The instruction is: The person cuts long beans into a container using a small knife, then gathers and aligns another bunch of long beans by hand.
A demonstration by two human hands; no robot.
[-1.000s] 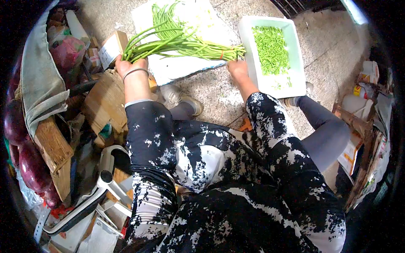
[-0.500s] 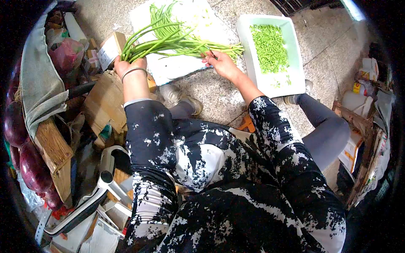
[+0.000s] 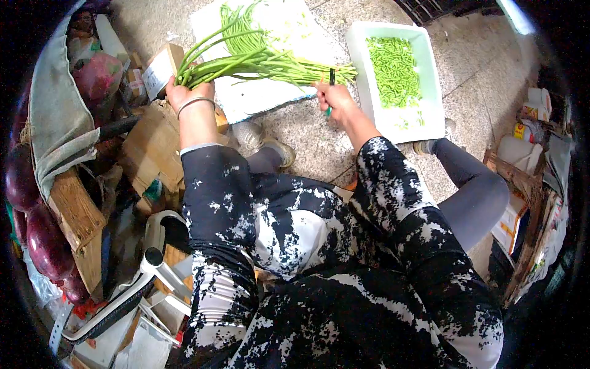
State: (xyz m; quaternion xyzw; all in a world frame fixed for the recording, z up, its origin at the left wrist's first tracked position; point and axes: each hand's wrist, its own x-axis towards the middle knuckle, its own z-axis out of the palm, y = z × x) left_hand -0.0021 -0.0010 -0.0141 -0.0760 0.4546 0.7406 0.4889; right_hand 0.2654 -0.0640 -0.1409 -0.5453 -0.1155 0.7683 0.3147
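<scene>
My left hand point(image 3: 189, 93) is closed round one end of a bunch of long green beans point(image 3: 258, 66). The bunch stretches to the right across a white board or sheet point(image 3: 236, 106) on the floor. In my right hand point(image 3: 338, 98) is a small knife point(image 3: 332, 75), its dark blade pointing up beside the beans' far ends and a bit of green handle showing below the fist. More long beans point(image 3: 243, 31) lie on the white surface behind the bunch. Just right of the knife stands a white tub point(image 3: 361, 74) holding short cut bean pieces point(image 3: 393, 71).
Cardboard boxes point(image 3: 150, 144) and a white-framed chair part point(image 3: 153, 261) crowd the left side. Purple eggplants point(image 3: 52, 243) hang at the far left beside a wooden block point(image 3: 77, 209). A black crate point(image 3: 424, 9) sits at the top. Bottles and boards point(image 3: 519, 150) line the right.
My right hand has shifted slightly right and turned, so the knife now points upward with its blade showing. My left hand and the bunch have hardly moved.
</scene>
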